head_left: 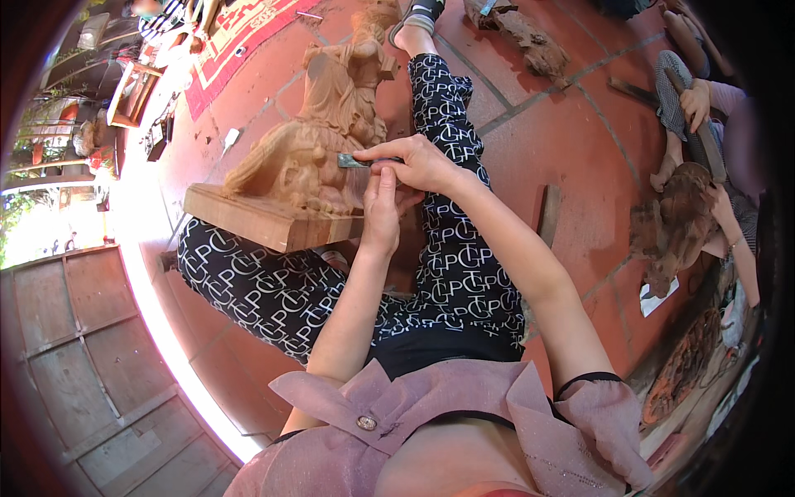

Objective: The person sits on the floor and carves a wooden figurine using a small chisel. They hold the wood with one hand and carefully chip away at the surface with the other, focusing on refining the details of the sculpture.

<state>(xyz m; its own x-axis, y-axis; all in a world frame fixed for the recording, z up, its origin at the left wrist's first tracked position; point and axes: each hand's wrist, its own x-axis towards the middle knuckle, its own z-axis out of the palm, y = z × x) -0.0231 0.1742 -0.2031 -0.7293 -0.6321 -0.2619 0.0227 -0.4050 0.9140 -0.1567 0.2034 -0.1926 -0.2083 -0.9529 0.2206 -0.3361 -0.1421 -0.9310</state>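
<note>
A pale carved wooden statue (319, 124) leans away from me, its thick square base (281, 225) resting by my bent left leg. Close to the lower carving, my right hand (424, 166) grips a small flat grey-green strip (352, 161), its index finger stretched along the top. The strip's kind is too small to make out; its end lies against or just in front of the wood. My left hand (383, 207) is just below, fingers pointing up and touching the right hand's fingers. Whether it also holds the strip is hidden.
A co-worker's hands (696, 106) hold a long bar at the right, near a dark brown carved piece (675, 219). A rough wood chunk (530, 45) and a wooden stick (549, 214) lie on the red tiles. A red patterned mat (236, 51) is at far left.
</note>
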